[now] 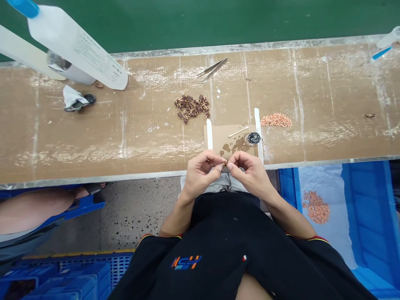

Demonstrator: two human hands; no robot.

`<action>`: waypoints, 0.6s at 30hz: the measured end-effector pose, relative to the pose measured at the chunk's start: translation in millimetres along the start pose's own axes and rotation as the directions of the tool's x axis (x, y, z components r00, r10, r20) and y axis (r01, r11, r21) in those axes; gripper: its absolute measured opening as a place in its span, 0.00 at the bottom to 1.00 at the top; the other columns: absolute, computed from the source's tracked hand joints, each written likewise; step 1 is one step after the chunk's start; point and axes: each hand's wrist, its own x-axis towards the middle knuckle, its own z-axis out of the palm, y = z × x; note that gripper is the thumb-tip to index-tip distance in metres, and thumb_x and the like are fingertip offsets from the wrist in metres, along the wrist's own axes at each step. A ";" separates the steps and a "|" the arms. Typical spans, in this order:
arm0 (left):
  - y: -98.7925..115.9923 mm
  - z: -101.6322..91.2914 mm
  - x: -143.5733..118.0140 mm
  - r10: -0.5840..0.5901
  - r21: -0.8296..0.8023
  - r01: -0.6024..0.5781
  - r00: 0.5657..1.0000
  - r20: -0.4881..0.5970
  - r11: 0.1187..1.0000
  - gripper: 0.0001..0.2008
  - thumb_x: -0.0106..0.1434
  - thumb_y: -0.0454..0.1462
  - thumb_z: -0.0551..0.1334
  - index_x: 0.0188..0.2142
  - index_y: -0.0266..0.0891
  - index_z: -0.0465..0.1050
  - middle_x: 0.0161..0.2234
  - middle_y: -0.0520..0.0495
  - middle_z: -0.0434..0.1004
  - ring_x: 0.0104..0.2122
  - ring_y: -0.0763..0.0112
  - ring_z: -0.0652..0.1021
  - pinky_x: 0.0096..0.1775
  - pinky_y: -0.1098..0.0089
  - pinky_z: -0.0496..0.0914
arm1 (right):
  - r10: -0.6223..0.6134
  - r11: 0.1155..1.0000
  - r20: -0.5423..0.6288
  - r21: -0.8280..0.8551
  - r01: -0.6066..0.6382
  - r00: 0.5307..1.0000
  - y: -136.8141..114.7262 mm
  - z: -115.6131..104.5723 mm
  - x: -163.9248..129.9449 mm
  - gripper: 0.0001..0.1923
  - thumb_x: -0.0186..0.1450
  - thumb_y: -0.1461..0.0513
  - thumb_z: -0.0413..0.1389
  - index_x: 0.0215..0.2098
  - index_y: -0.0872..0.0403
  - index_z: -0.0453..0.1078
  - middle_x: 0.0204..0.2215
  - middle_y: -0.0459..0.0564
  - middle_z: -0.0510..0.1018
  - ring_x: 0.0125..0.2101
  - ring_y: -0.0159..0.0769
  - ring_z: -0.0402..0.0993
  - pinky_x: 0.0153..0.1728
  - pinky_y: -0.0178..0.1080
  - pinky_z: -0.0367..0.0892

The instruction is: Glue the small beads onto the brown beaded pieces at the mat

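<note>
My left hand (203,171) and my right hand (248,171) meet in front of the table's near edge, fingertips pinched. Between them is a small brown-and-gold part (225,163), mostly covered by the fingers. Just beyond lies a taped-down cardboard piece (215,133) with dark wet spots. On it rest a cotton swab (238,132) and a small round jar (253,138) with a black top. A pile of similar brown-and-gold parts (191,107) sits farther left. To the right is a heap of small orange-copper pieces (276,120).
Tweezers (212,69) lie near the table's back. Large white bottles (78,46) stand at the far left, near a crumpled white-and-black item (77,99). At lower right, a blue crate (368,208) holds more orange pieces (316,207) on a white sheet. Another person's leg (34,208) shows at left.
</note>
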 end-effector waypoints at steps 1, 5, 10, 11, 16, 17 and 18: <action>0.3 -1.2 -0.1 -0.002 0.008 0.002 1.000 0.018 1.000 0.07 0.65 0.40 0.73 0.35 0.40 0.82 0.30 0.49 0.81 0.29 0.74 0.81 0.33 0.74 0.78 | -0.001 1.000 -0.001 -0.005 0.001 1.000 0.7 -0.9 0.1 0.18 0.66 0.48 0.64 0.29 0.51 0.69 0.22 0.43 0.72 0.24 0.30 0.65 0.26 0.35 0.64; 0.1 -23.6 7.6 -0.009 0.172 -0.002 0.998 0.066 0.985 0.09 0.65 0.41 0.72 0.42 0.40 0.84 0.37 0.44 0.85 0.34 0.68 0.83 0.37 0.70 0.79 | -0.017 0.999 -0.037 -0.042 0.016 0.999 7.0 -10.2 -0.9 0.16 0.67 0.50 0.63 0.29 0.51 0.69 0.22 0.43 0.71 0.24 0.31 0.66 0.26 0.35 0.65; -5.3 -81.2 49.4 0.183 0.609 0.148 0.876 -0.446 0.779 0.03 0.65 0.35 0.67 0.37 0.40 0.81 0.31 0.50 0.81 0.30 0.69 0.78 0.33 0.70 0.71 | -0.065 0.990 -0.218 -0.135 0.036 0.974 22.4 -35.9 -7.7 0.14 0.66 0.52 0.62 0.29 0.51 0.70 0.23 0.44 0.73 0.24 0.32 0.67 0.27 0.36 0.65; -5.8 -91.1 59.9 0.217 0.632 0.195 0.830 -0.514 0.750 0.03 0.64 0.32 0.66 0.36 0.40 0.80 0.29 0.52 0.79 0.29 0.69 0.76 0.33 0.69 0.70 | -0.074 0.987 -0.269 -0.158 0.032 0.960 26.3 -43.0 -9.2 0.14 0.66 0.52 0.61 0.29 0.51 0.70 0.23 0.44 0.73 0.24 0.32 0.67 0.27 0.36 0.64; -1.4 -112.8 97.0 0.182 0.772 0.271 0.877 -0.444 0.575 0.05 0.63 0.30 0.67 0.36 0.41 0.80 0.30 0.51 0.76 0.30 0.66 0.74 0.41 0.63 0.72 | -0.131 0.954 -0.602 -0.293 -0.065 0.788 49.2 -99.3 -9.7 0.16 0.64 0.48 0.60 0.31 0.51 0.71 0.23 0.44 0.74 0.23 0.33 0.66 0.25 0.37 0.63; -0.3 -113.2 100.0 0.195 0.846 0.219 0.917 -0.349 0.485 0.07 0.63 0.30 0.66 0.38 0.42 0.81 0.34 0.49 0.78 0.33 0.64 0.76 0.45 0.60 0.73 | -0.153 0.939 -0.667 -0.328 -0.103 0.729 53.9 -116.0 -8.5 0.17 0.63 0.47 0.60 0.31 0.51 0.70 0.23 0.45 0.74 0.23 0.34 0.67 0.27 0.38 0.64; 0.3 -113.5 101.6 0.195 0.910 0.145 0.952 -0.235 0.387 0.09 0.64 0.31 0.64 0.41 0.43 0.83 0.40 0.46 0.80 0.37 0.61 0.78 0.49 0.58 0.73 | -0.174 0.921 -0.725 -0.360 -0.152 0.666 58.3 -134.3 -7.2 0.17 0.62 0.46 0.59 0.30 0.50 0.70 0.24 0.45 0.74 0.24 0.35 0.68 0.28 0.39 0.66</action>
